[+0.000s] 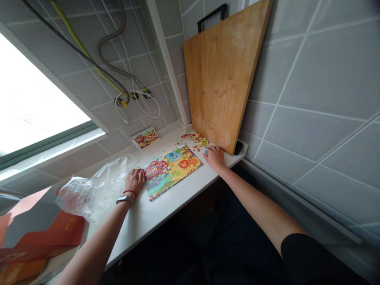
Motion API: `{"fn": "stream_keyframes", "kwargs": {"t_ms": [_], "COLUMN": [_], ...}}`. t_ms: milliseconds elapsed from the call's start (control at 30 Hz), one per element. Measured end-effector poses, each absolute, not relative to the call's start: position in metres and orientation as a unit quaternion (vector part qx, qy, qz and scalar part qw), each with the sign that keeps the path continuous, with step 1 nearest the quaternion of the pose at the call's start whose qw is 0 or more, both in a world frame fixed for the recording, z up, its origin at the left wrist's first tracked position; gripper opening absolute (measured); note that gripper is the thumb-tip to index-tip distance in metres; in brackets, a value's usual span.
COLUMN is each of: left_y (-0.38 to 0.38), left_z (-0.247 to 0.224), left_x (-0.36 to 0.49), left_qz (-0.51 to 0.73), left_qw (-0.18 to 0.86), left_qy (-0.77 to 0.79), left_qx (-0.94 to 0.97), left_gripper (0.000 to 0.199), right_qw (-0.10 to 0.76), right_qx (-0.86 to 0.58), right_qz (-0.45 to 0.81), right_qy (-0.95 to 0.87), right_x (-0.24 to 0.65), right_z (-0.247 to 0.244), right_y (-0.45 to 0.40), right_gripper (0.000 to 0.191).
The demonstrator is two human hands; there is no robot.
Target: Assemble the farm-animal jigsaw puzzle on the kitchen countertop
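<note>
1 jigsaw puzzle (170, 171) | left hand (135, 181) at edge | right hand (214, 158) maybe on piece (207, 151)

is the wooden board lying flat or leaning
Leaning: the board stands on its edge on the counter, with its top propped against the tiled wall, not lying flat.

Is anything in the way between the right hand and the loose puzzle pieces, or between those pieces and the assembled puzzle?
Nothing visible is. The right hand rests beside the loose puzzle pieces, which lie on the bare countertop just past the assembled jigsaw puzzle. The bamboo cutting board stands behind them, not between.
</note>
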State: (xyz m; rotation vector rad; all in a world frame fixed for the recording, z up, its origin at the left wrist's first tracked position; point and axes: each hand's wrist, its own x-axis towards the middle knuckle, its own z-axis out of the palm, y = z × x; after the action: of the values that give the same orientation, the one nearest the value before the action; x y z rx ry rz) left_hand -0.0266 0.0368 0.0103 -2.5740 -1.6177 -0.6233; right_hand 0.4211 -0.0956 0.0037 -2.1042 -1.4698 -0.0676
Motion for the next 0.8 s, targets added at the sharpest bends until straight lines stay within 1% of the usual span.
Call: {"fn": "stream_keyframes", "kwargs": {"t_ms": [100,200,300,367,467,533,667,800], "left_y": [0.032,0.029,0.029,0.03,0.032,0.032,0.031,0.03], "left_z": [0.013,0.011,0.009,0.007,0.006,0.005,0.004,0.005], "left_x": [-0.025,-0.025,-0.025,-0.025,-0.025,-0.026,-0.026,-0.025], "left_qz": [-0.193,-0.189,-0.189,-0.19,-0.192,-0.192,-0.196,-0.203], "left_qw": [0.03,0.043,0.05,0.052,0.051,0.049,0.045,0.044], "left_qy": [-0.53,-0.543,-0.553,-0.555,-0.553,-0.552,-0.552,-0.551], "left_qx": [-0.825,-0.817,-0.81,-0.808,-0.809,-0.81,-0.809,-0.808], "left_gripper": [0.042,0.044,0.044,0.045,0.048,0.05,0.051,0.048], "right_qw": [0.289,0.322,0.357,0.405,0.524,0.569,0.582,0.584], "right_qx": [-0.77,-0.736,-0.722,-0.723,-0.699,-0.679,-0.671,-0.668], "right_qz": [-0.017,0.002,0.011,0.027,0.108,0.157,0.184,0.191], "right_qy": [-0.569,-0.595,-0.592,-0.559,-0.475,-0.437,-0.42,-0.42], "right_x": [0.419,0.418,0.42,0.423,0.429,0.432,0.436,0.435], "right_z": [0.003,0.003,0.003,0.002,0.001,-0.001,-0.003,-0.001], "right_y": [-0.094,-0.094,-0.093,-0.092,-0.088,-0.086,-0.082,-0.081], "right_gripper": [0.03,0.026,0.033,0.039,0.044,0.045,0.038,0.034]}}
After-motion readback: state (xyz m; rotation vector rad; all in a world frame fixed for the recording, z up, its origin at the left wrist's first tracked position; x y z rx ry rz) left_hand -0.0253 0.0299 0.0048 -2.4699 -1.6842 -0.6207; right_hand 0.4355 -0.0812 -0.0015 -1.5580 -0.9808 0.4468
